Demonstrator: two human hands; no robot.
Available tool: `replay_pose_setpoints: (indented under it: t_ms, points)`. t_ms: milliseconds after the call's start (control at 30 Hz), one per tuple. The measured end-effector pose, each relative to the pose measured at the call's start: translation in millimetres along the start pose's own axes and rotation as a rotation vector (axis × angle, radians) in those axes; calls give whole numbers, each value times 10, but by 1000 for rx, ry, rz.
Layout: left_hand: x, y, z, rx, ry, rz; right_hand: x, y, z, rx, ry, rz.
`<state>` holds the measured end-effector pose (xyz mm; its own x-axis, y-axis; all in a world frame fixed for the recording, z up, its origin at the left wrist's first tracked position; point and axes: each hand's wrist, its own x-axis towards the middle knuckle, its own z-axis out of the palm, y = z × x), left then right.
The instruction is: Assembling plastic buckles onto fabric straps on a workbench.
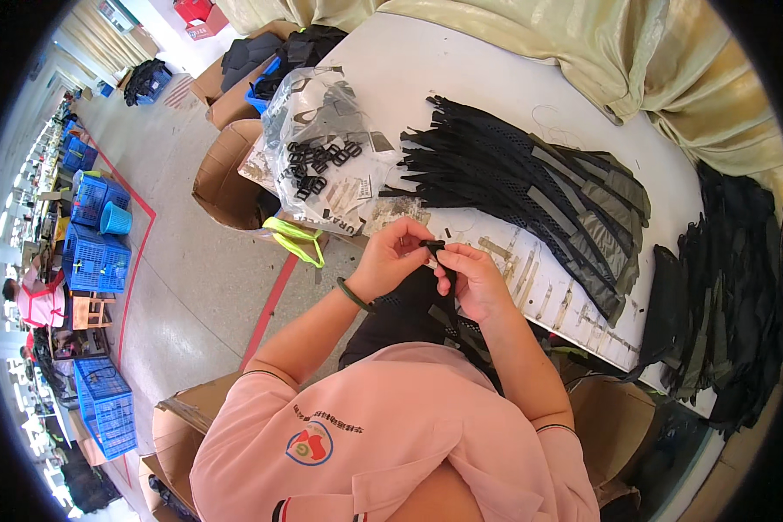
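Just past the near table edge, my left hand (398, 254) and my right hand (471, 277) meet in front of my body. Between their fingertips is a small black buckle (432, 246), partly hidden, on a black webbing strap (451, 306) that hangs toward my lap. Both hands are closed in a pinch, the left at the buckle and the right at the strap beside it. Beyond my left hand, several loose black buckles (322, 161) lie on a clear plastic bag (309, 113). To the right, a fanned stack of black mesh and grey strap pieces (531, 191) covers the white table (461, 61).
More black strap pieces (735, 287) hang over the table's right end. An open cardboard box (226, 178) and a neon yellow strap (294, 239) are left of the table. Blue crates (104, 404) stand across the floor, near a co-worker in pink (42, 296). Gold curtain (583, 35) borders the far edge.
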<state>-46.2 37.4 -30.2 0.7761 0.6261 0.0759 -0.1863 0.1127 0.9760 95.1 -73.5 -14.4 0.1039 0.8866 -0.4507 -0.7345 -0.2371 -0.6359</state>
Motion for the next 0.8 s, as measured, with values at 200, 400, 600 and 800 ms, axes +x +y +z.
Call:
replay_pose_setpoints:
  t_ms: [200, 400, 600, 800]
  points:
    - [-36, 0, 53, 179, -35, 173, -34, 13, -7, 43, 4, -81]
    - [-49, 10, 82, 249, -19, 223, -58, 49, 50, -37, 55, -220]
    - [-40, 81, 114, 215, -12, 222, -94, -5, 47, -254, -16, -378]
    - [-22, 2, 39, -590, -34, -517, -143, 60, 34, -918, 39, -824]
